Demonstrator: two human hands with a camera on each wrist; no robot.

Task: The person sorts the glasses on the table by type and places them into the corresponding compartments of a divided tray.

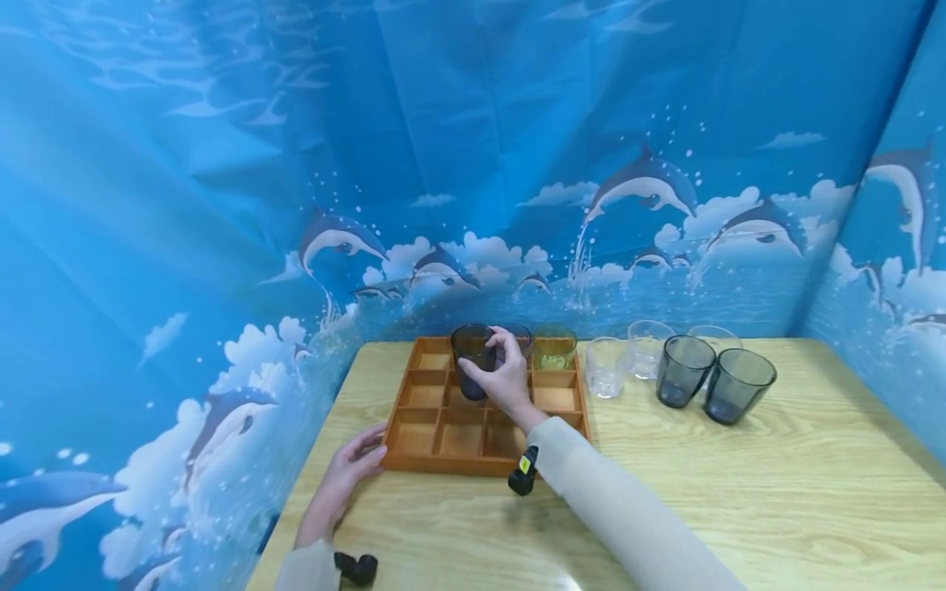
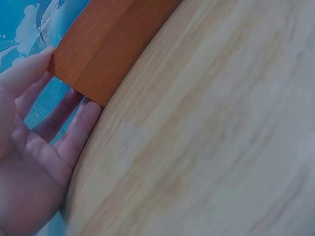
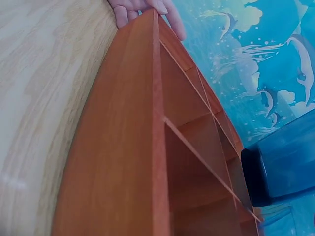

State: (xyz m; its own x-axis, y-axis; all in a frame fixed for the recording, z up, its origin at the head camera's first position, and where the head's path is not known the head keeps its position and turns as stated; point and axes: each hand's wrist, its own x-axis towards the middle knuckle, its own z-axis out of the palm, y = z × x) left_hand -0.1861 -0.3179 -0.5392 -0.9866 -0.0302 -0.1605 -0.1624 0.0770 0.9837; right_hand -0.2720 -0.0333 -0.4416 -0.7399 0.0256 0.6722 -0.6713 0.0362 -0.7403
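I had the right hand point(image 1: 510, 384) pinching a dark glass point(image 1: 471, 349) between thumb and fingers, held above the wooden tray point(image 1: 443, 465) toward its back. My left hand point(image 1: 353, 461) touched the tray's near left corner, its fingers spread and fairly straight. A green-tinted glass point(image 1: 554, 355) stood in the tray's back row. On the table point(image 1: 835, 460), just right of the tray, I saw clear glasses point(image 1: 606, 373) and two smoky glasses point(image 1: 739, 390) close together.
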